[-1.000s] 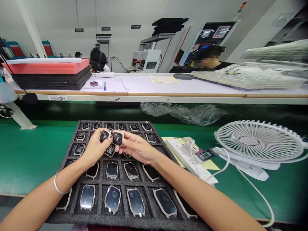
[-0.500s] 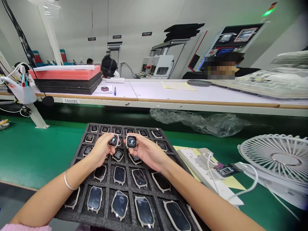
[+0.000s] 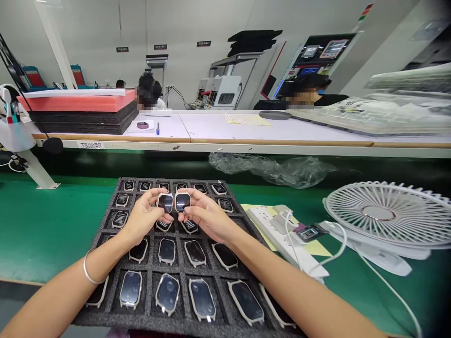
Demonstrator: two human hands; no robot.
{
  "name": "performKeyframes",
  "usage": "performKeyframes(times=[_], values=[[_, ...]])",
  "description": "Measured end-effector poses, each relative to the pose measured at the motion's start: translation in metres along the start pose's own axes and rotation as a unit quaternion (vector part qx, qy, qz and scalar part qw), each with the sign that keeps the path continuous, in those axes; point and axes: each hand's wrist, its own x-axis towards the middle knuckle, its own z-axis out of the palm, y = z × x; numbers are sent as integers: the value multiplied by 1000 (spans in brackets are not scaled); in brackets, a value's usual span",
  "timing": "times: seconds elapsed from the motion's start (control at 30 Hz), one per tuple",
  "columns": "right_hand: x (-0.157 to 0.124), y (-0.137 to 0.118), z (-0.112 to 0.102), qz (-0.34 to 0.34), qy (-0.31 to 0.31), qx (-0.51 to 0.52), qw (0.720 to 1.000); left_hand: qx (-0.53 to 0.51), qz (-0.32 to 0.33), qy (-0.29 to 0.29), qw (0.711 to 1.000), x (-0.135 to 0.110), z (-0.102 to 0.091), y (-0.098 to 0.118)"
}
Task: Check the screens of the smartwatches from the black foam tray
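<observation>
My left hand (image 3: pixel 148 211) grips a smartwatch without a strap (image 3: pixel 165 203) by its edges, its screen dark. Close beside it, my right hand (image 3: pixel 202 209) pinches a second smartwatch (image 3: pixel 182 202), also dark-screened. Both are held above a dark foam tray (image 3: pixel 150 277) divided into square pockets. Watch bodies lie in the pockets in rows. Those in the far rows, such as one watch (image 3: pixel 120 219), show white text on black; the nearer ones, like another watch (image 3: pixel 167 293), have blank screens. My hands hide some of the middle pockets.
Right of the tray are a white power strip (image 3: pixel 264 220) with plugs, a small cabled device (image 3: pixel 310 233) and a white fan (image 3: pixel 378 213). Clear plastic wrap (image 3: pixel 271 169) hangs under the shelf (image 3: pixel 211 126). Foam sheets (image 3: pixel 81 112) are stacked on it. Two people sit beyond.
Both watch screens have gone from a lit display to dark. My hands have brought the two watches closer together. The whole view has shifted slightly.
</observation>
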Motion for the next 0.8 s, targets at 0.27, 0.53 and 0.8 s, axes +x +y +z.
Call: performKeyframes(times=[0.27, 0.53, 0.8], values=[[-1, -2, 0, 24, -26, 46, 998, 9, 9, 9, 1000, 1, -4, -2], [-4, -2, -1, 40, -58, 58, 996, 92, 72, 58, 991, 4, -6, -7], [-2, -3, -1, 37, -43, 65, 996, 141, 85, 54, 985, 3, -6, -7]])
